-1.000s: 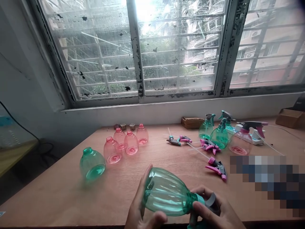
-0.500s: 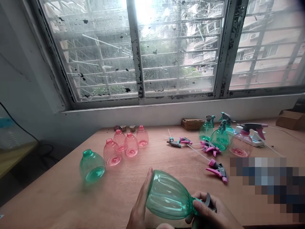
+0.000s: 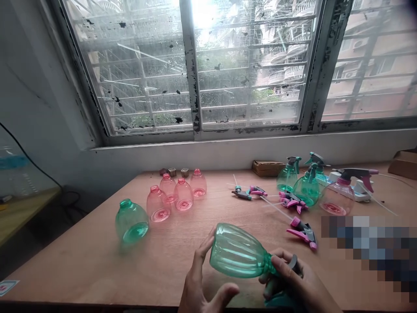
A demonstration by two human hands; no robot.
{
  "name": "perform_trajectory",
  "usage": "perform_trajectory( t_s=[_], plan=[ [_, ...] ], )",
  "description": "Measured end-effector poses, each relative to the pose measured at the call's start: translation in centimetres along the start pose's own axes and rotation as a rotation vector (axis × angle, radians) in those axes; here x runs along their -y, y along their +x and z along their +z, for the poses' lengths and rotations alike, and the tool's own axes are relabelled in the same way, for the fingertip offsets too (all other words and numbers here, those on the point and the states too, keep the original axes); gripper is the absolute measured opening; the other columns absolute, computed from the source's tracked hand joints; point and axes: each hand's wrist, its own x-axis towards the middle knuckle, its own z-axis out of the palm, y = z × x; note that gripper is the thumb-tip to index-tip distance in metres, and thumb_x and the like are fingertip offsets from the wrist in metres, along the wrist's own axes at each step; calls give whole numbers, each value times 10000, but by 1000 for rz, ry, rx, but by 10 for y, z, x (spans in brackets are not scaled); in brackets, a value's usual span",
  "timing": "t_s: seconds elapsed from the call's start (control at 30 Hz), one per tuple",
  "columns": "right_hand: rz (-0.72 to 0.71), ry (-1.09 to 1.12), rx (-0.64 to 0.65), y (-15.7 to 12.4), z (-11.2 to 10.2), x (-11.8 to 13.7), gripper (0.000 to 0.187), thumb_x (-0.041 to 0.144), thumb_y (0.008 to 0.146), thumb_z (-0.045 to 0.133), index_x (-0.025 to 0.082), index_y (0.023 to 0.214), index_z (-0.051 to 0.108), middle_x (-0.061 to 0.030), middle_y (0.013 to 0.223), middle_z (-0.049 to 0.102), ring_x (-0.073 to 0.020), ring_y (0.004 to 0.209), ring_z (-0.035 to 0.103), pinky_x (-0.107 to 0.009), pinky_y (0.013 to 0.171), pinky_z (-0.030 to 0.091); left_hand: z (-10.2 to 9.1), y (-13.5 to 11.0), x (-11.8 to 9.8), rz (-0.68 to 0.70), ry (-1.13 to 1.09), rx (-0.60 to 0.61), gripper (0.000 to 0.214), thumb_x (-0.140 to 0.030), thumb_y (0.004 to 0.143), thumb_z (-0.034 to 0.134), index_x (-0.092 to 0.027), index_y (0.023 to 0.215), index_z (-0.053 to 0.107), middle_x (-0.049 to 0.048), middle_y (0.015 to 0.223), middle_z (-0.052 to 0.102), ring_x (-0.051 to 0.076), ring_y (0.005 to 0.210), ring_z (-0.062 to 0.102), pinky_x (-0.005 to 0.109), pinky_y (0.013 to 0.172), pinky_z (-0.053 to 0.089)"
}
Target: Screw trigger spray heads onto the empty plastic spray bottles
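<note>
A green ribbed spray bottle (image 3: 241, 252) lies sideways above the near part of the table, its base toward the left. My right hand (image 3: 293, 278) is closed around its neck and the dark and green spray head, much of which the fingers hide. At the base end, my left hand (image 3: 203, 278) has its thumb and fingers spread; the fingertips are at the base, and whether they touch it I cannot tell. Beyond my hands lies a pink and black spray head (image 3: 304, 234) with a thin tube. An uncapped green bottle (image 3: 132, 221) stands at the left.
Several uncapped pink bottles (image 3: 158, 204) stand left of centre. More loose spray heads (image 3: 293, 201) lie right of centre. Behind them are green spray bottles (image 3: 306, 189), a pink spray bottle (image 3: 337, 198), a power strip (image 3: 361, 191) and a brown box (image 3: 267, 168). A blurred patch covers the right side.
The green bottle has tipped to lie more level and risen slightly. My left thumb has come away from it and spread out. The view has shifted a little to the left.
</note>
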Motion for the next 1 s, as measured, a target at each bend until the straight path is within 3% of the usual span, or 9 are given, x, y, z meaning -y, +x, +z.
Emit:
perform_trajectory(
  t_s=[0.1,0.2,0.3,0.4,0.6,0.83,1.0],
  plan=[
    [-23,-58,-1,7,4,3,472,612,793,782,171,838,622,-55,722,768,-212,568,729,-290,549,560,4,3,4,-138,-142,-90,524,-561,829,754,-220,1209,638,148,1490,556,390,1365,528,508,1178,397],
    [-36,-74,37,16,8,4,477,619,806,764,168,819,613,-52,699,761,-202,525,710,-308,550,563,1,7,7,-127,-83,-169,474,-500,837,771,-234,1211,653,118,1552,485,376,1439,440,495,1199,365],
    [-27,-71,54,21,10,3,492,641,819,736,167,806,603,-50,681,756,-203,534,712,-312,564,563,-2,7,8,-97,20,-137,498,-483,871,736,-274,1311,628,90,1523,523,345,1458,418,476,1216,335],
    [-5,-46,74,20,8,4,480,629,817,745,176,836,589,-44,673,758,-199,541,705,-303,563,557,-2,4,7,-133,6,-89,589,-499,875,724,-255,1384,556,115,1415,624,344,1390,511,464,1181,392],
    [-4,-88,103,16,8,5,481,567,770,818,182,930,580,-21,687,745,-199,579,686,-304,585,540,-4,6,2,-297,-72,-63,522,-555,842,742,-193,1198,621,141,1133,772,374,1137,705,432,950,580],
    [-54,-60,96,11,4,8,584,544,814,779,191,1184,497,16,673,710,-217,665,669,-330,666,527,-5,10,-2,-221,-96,-16,550,-448,871,755,-249,1352,577,110,1390,651,339,1365,549,414,1110,477],
    [-68,-76,84,12,2,4,474,547,797,794,192,1008,560,-9,669,729,-218,662,668,-323,667,518,5,14,-11,-201,-243,-28,644,-557,822,770,-228,1326,543,134,1344,678,353,1314,594,381,1022,545]
  ],
)
